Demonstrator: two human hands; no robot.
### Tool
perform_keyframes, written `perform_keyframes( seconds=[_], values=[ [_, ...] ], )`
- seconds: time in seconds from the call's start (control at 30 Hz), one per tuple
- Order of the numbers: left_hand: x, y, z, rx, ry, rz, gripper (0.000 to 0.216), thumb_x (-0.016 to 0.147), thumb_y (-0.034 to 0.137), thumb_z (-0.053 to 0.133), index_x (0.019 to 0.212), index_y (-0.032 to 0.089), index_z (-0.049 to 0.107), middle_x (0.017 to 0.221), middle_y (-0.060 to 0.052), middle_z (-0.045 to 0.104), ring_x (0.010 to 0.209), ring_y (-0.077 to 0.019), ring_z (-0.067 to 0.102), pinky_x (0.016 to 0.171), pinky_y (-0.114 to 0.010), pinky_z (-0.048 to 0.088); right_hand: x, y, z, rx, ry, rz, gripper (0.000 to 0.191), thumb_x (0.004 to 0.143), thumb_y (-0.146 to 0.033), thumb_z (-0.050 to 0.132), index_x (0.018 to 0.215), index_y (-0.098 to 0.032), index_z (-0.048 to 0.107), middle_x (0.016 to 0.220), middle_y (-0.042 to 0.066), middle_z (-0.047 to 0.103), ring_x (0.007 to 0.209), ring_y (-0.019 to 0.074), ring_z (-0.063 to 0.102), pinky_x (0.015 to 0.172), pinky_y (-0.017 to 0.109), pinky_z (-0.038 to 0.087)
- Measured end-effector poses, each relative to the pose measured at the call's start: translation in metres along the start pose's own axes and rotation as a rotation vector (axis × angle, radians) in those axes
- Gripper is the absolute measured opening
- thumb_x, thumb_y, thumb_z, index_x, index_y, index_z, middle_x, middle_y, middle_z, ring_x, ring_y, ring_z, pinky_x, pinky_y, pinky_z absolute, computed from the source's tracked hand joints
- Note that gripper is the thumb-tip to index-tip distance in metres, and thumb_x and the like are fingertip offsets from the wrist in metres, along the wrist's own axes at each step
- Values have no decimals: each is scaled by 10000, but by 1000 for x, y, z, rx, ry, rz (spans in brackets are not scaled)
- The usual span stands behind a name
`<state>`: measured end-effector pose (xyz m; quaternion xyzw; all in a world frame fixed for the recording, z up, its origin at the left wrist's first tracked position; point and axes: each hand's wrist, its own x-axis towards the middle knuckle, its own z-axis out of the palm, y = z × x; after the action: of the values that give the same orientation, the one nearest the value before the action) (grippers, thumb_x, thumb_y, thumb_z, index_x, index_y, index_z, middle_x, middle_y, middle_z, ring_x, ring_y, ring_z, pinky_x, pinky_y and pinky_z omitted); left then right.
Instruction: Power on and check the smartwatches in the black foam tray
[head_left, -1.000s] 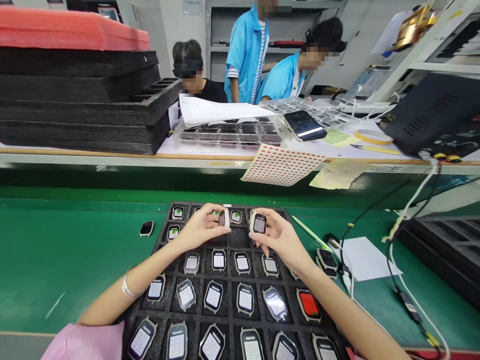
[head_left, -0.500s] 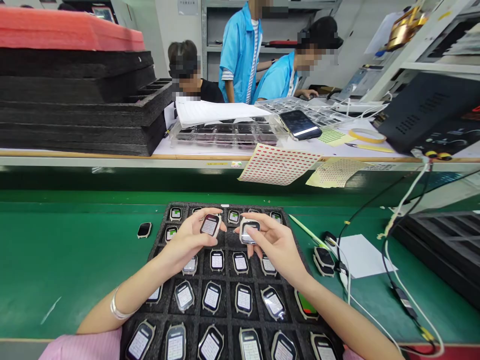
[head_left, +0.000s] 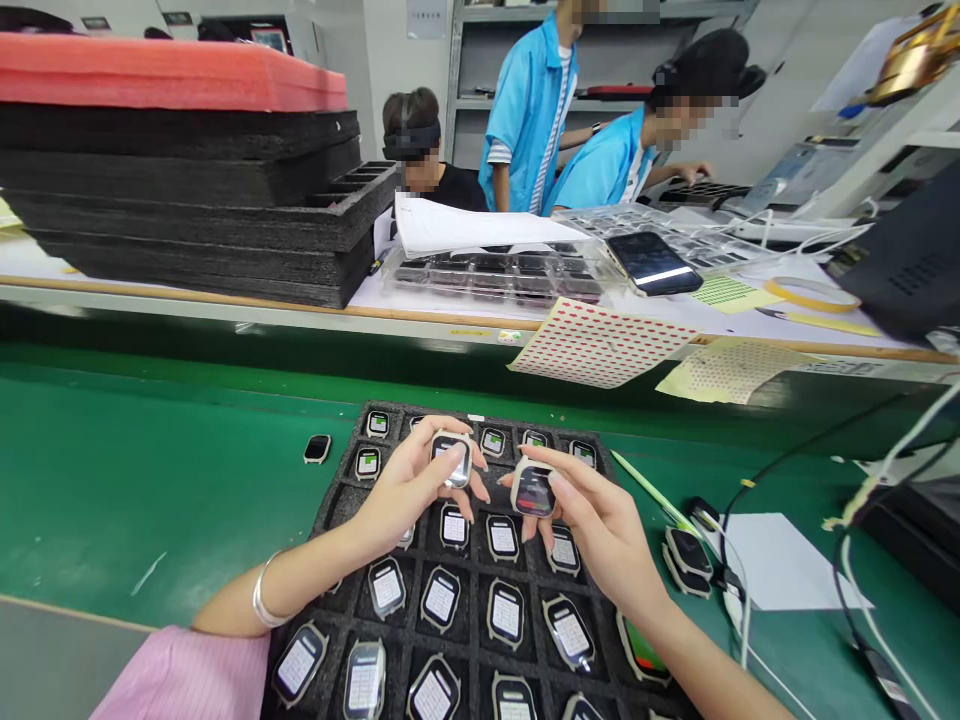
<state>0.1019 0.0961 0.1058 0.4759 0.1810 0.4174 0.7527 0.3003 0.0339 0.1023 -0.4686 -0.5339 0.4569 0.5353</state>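
My left hand (head_left: 427, 470) is closed round a smartwatch case (head_left: 451, 458) with a lit white screen, its thumb lying on the glass. In my right hand (head_left: 592, 505) is a second smartwatch case (head_left: 535, 490), gripped at its edges; its screen is mostly dark with a little red low down. Both hands hover over a black foam tray (head_left: 472, 545) divided into compartments. Several strapless watches lie in it, most showing white screens, such as one watch (head_left: 505, 612). In the back rows some watches (head_left: 367, 462) show green.
A lone watch (head_left: 317, 448) lies left of the tray. To the right are a green pen (head_left: 652, 490), two stacked watches (head_left: 688, 560), white paper (head_left: 787, 560) and cables (head_left: 742, 600). Behind, a shelf carries stacked foam trays (head_left: 187, 200) and a phone (head_left: 652, 262). Three people are beyond.
The view has swung left, shifting everything rightward. My left thumb has moved onto its watch's screen, which is now bright. The right watch's screen has turned mostly dark, and that thumb sits at its edge.
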Motion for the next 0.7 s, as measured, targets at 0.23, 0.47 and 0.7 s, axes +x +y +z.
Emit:
perform_keyframes(
  seconds=[0.23,0.47,0.7],
  values=[
    [-2,7,2,-80,6,-15,217,891,155,510,1103,188,481,1025,-80,631,888,-218,671,753,-343,562,-4,-2,-1,-31,-26,0,356,967,-342,525,1296,-215,568,708,42,707,510,167,598,490,292,490],
    [-13,10,5,-98,-58,-67,320,845,93,496,1149,195,476,1041,-90,648,972,-243,647,851,-415,532,1,-8,7,23,54,28,355,880,-306,650,1224,-233,609,773,37,664,546,179,621,420,265,458],
    [-19,6,7,-47,-108,-66,273,915,154,525,1175,223,481,1023,-79,629,945,-212,638,812,-365,555,-28,-42,17,134,-81,22,425,869,-419,662,1272,-341,551,1028,96,692,495,164,639,390,265,504]
  ],
)
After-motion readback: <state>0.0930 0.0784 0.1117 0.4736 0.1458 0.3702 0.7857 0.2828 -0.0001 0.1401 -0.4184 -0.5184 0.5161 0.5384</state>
